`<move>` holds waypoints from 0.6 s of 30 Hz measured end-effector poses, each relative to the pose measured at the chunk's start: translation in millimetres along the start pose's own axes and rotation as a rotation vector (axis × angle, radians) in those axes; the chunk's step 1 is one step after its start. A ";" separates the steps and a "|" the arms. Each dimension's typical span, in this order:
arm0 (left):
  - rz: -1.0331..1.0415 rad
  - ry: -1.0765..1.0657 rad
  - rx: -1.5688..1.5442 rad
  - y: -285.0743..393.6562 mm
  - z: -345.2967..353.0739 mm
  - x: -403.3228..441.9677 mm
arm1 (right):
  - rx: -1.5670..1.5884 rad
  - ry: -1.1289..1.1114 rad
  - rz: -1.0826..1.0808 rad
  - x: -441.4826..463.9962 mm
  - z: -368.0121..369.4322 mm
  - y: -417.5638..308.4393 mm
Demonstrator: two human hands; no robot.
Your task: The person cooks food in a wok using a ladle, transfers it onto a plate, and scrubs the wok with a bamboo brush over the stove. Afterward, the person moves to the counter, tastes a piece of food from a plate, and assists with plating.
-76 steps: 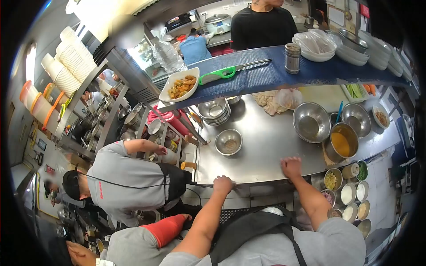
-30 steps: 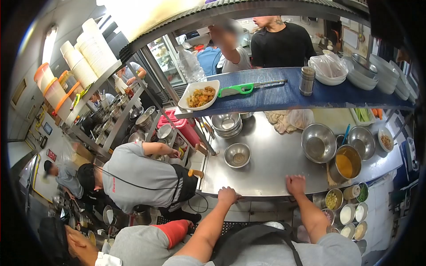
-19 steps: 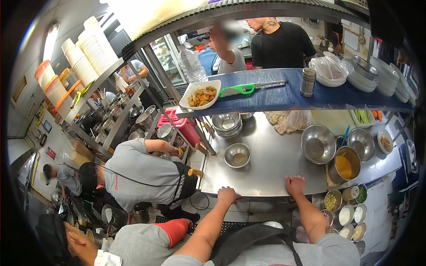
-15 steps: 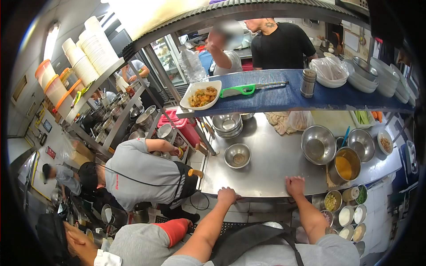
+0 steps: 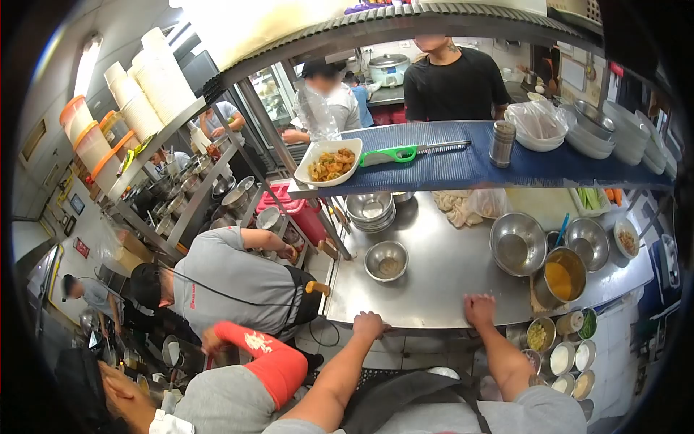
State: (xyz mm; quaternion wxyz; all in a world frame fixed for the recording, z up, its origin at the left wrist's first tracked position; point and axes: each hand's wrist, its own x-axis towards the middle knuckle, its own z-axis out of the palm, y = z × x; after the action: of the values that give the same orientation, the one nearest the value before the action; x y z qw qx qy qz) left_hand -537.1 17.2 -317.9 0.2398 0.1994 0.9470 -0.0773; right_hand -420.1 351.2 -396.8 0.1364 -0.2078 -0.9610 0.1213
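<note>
My left hand [image 5: 370, 325] rests on the front edge of the steel table [image 5: 426, 289], its fingers bent over the rim. Farther right, my right hand [image 5: 480, 309] leans on the same edge with its fingers curled on the steel. Neither hand holds a loose object. A small steel bowl [image 5: 386, 261] with a little residue stands beyond my left hand. To the right of my right hand are a large steel bowl [image 5: 517, 244], a pot of orange-yellow liquid [image 5: 559, 278] and another steel bowl [image 5: 587, 244].
Overhead, a blue-matted shelf [image 5: 434, 163] bears a dish of food [image 5: 332, 166], a green-handled lighter [image 5: 390, 155], a shaker [image 5: 502, 143] and stacked bowls. Ingredient tins [image 5: 562, 358] stand low at right. Co-workers are at left, one with a red sleeve [image 5: 278, 369]; a person in black [image 5: 457, 85] stands opposite.
My hands stay on the table edge. The red-sleeved arm beside me has lifted and reached left. Across the shelf, the person in black has turned and another person has shifted left.
</note>
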 end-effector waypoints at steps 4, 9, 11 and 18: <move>-0.008 -0.001 0.014 2.3 -5.8 -1.6 | 0.022 0.016 -0.016 1.3 -5.2 -1.4; -0.012 0.001 0.019 2.1 -3.8 0.7 | 0.035 0.056 -0.022 2.3 -3.8 -1.1; -0.018 0.007 0.021 1.0 -2.0 -1.7 | 0.038 0.051 -0.018 0.5 -3.5 -2.4; -0.043 0.022 -0.010 3.9 -9.4 -8.3 | 0.029 0.025 -0.022 1.9 -3.5 -1.3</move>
State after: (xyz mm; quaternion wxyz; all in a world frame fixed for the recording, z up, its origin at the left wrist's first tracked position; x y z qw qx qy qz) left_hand -532.8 20.1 -305.9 0.2288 0.1785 0.9540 -0.0756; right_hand -421.1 351.4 -392.8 0.1529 -0.1968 -0.9596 0.1310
